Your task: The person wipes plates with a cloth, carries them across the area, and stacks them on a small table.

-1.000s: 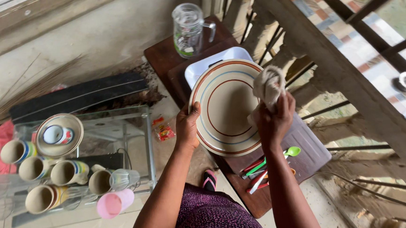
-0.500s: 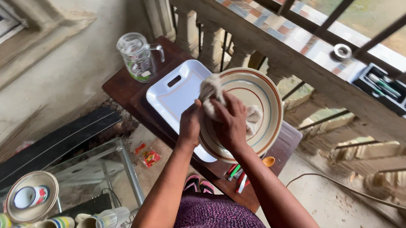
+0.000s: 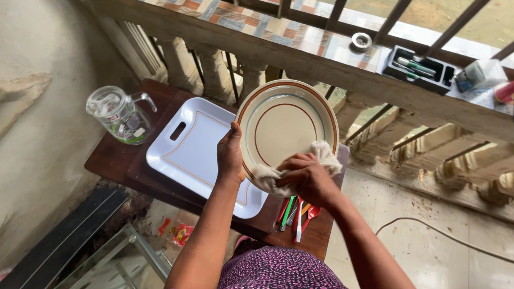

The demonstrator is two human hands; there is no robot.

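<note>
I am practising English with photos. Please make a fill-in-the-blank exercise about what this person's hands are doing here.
1. The left hand grips the rim of a round ____ with coloured rings.
2. The right hand presses a crumpled ____ against its lower part.
3. Beneath it on the wooden table lies a white ____ with a handle slot.
4. The glass jug stands to the ____ of that.

Missing words: plate; cloth; tray; left

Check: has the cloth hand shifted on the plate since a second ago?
Yes. The right hand with the cloth went from the plate's upper right rim down to its lower edge.
</note>
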